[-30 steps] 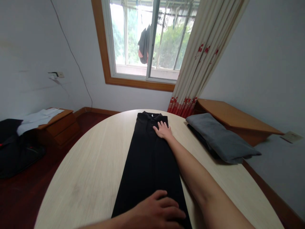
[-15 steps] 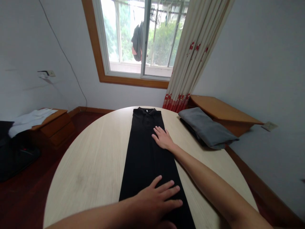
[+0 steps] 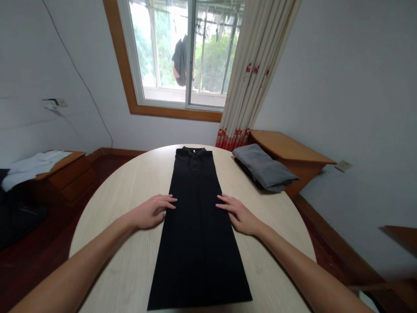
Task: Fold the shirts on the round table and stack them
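A black collared shirt (image 3: 198, 243) lies flat on the round table, its sides folded in to make a long strip. The collar points toward the window and the hem toward me. At the shirt's left edge rests my left hand (image 3: 153, 211), fingertips on the cloth and fingers extended. My right hand (image 3: 239, 214) touches the opposite edge at about the same height, its fingers also stretched over the cloth. Neither hand grips the fabric.
The pale round table (image 3: 120, 243) carries a folded grey cloth item (image 3: 263, 167) at the far right. Behind it stands a wooden cabinet (image 3: 286, 145), beside a curtain (image 3: 247, 78). White cloth (image 3: 35, 165) lies on a low wooden cabinet (image 3: 76, 174) at left.
My left hand has moved from over the shirt's lower part to its left edge. My right hand has slid toward me along the right edge. The view has shifted slightly.
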Demonstrator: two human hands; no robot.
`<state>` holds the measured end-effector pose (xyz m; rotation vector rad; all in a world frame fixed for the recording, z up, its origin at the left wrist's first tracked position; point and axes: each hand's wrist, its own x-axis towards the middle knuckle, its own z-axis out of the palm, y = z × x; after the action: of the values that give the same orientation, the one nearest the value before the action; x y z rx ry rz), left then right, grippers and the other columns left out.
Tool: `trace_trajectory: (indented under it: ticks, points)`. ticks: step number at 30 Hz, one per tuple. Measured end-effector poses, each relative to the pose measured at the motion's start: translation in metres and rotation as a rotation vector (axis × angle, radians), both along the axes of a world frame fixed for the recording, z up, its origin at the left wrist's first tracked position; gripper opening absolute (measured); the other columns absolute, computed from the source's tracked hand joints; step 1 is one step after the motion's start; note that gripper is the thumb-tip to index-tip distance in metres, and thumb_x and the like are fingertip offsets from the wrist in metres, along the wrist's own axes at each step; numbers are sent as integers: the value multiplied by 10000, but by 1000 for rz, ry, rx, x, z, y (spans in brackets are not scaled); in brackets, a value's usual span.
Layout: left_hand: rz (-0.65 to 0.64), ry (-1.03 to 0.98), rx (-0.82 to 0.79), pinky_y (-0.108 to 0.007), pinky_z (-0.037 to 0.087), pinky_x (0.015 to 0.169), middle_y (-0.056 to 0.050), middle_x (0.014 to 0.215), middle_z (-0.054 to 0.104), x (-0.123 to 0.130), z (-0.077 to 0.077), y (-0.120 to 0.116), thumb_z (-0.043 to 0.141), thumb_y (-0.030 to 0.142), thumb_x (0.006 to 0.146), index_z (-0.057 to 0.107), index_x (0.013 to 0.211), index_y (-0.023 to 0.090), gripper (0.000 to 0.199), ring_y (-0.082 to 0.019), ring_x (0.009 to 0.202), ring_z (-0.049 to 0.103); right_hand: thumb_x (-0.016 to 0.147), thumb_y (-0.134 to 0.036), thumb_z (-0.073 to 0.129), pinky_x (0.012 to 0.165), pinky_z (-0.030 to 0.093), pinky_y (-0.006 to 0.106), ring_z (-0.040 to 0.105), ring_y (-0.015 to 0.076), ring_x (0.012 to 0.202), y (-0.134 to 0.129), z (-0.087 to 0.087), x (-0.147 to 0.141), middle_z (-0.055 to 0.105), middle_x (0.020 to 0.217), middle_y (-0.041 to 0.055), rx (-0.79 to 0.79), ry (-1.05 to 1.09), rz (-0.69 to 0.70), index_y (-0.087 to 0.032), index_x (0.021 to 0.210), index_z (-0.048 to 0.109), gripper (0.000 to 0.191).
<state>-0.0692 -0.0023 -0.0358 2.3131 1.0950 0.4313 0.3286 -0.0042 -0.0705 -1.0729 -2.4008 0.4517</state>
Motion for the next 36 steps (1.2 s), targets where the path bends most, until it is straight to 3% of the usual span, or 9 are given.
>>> trace_trajectory:
  ticks: [4, 9, 14, 18, 22, 25, 28, 31, 36]
  points:
    - [-127, 54, 49, -565, 188, 1248, -38, 1514, 538, 5, -8, -27, 587, 153, 835, 689, 1278, 272, 470, -279, 1460, 407, 811, -139, 569, 1195, 208, 650, 393, 320, 1466, -22, 7, -3, 530, 1510, 80, -78, -42, 100, -299, 1295, 695, 525]
    - [-160, -2, 60, -511, 339, 1201, -31, 1329, 691, 11, -5, -56, 505, 98, 851, 750, 1148, 267, 420, -246, 1339, 555, 844, -166, 604, 1178, 287, 595, 610, 279, 1270, -46, 27, -8, 706, 1287, 79, -166, 30, 176, -307, 1080, 785, 329]
    - [-281, -76, -210, -447, 510, 1020, -35, 1096, 781, 14, 47, -71, 529, 259, 932, 782, 1074, 279, 290, -238, 1052, 705, 936, -332, 588, 936, 533, 392, 722, 225, 999, -64, 83, -15, 777, 1059, 97, -517, 81, 389, -226, 1007, 799, 246]
    - [-25, -385, -414, -385, 553, 764, -85, 829, 764, 21, 79, -28, 753, 491, 780, 777, 843, 184, 315, -258, 808, 696, 849, -540, 699, 744, 548, 306, 694, 202, 802, -20, 111, -21, 755, 859, 90, -722, 256, 299, -150, 846, 759, 394]
    - [446, -794, -391, -261, 471, 616, -40, 711, 681, 36, 61, 42, 767, 412, 770, 693, 830, 132, 296, -152, 653, 603, 858, -475, 694, 599, 513, 252, 613, 145, 667, 45, 92, -35, 687, 771, 34, -676, 642, -261, -173, 805, 643, 311]
    - [670, -810, -523, -251, 463, 607, -47, 779, 686, 40, 32, 64, 741, 334, 826, 660, 1018, 115, 303, -139, 661, 614, 894, -376, 665, 517, 495, 235, 568, 120, 574, 64, 63, -42, 629, 724, 17, -829, 658, -501, -186, 908, 599, 202]
    - [723, -762, -556, -264, 463, 597, -33, 801, 678, 36, 13, 55, 805, 273, 775, 547, 1287, 120, 593, -150, 659, 629, 839, -318, 734, 494, 500, 242, 576, 134, 571, 54, 41, -41, 590, 689, -21, -819, 645, -527, -203, 1119, 550, 355]
    - [643, -658, -526, -266, 450, 574, 24, 725, 638, 30, 10, 31, 856, 291, 699, 477, 1359, 155, 773, -164, 631, 624, 785, -309, 768, 490, 477, 243, 544, 127, 530, 33, 32, -39, 519, 622, -77, -753, 602, -431, -216, 1159, 535, 450]
    - [469, -507, -502, -291, 474, 639, 26, 762, 637, 29, 16, -6, 855, 387, 617, 578, 1082, 200, 572, -187, 716, 642, 740, -331, 746, 532, 414, 241, 520, 117, 563, 3, 33, -39, 539, 651, -50, -711, 482, -260, -202, 894, 611, 242]
